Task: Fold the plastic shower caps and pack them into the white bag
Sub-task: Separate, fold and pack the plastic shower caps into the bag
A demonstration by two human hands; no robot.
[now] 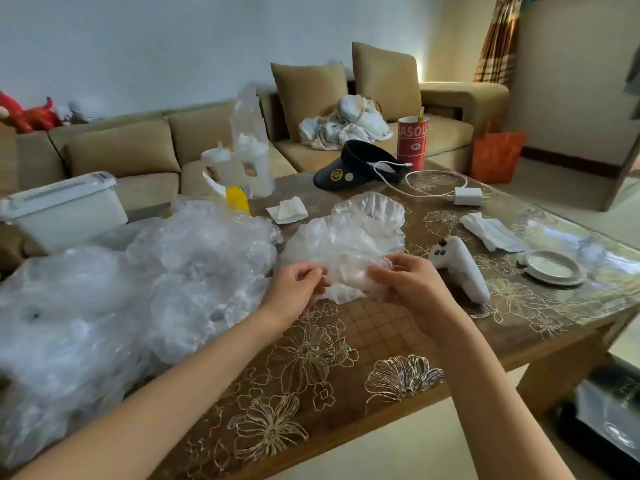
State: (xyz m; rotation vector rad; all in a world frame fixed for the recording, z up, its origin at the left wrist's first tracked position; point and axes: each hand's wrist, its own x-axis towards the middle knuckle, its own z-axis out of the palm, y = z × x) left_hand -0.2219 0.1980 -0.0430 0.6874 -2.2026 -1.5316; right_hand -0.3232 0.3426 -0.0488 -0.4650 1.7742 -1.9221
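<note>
Left hand (298, 285): my fingers are curled and pinch the near left edge of a clear shower cap (349, 237).
Right hand (405, 282): my thumb and fingers pinch the near right edge of the same cap.
Shower cap: crumpled and see-through. It is spread on the tabletop (363, 323) straight ahead of me, with its frilled rim on the far side.
Pile of caps (138, 289): a big heap of clear plastic on my left, just beside the cap I hold.
Tabletop: brown, with a gold flower pattern.
To my right: a white controller (457, 265) near my right hand, then a small white dish (554, 271).
Far side: a black visor (356, 164), a white charger (467, 196) with its cable, and a red cup (412, 142).
</note>
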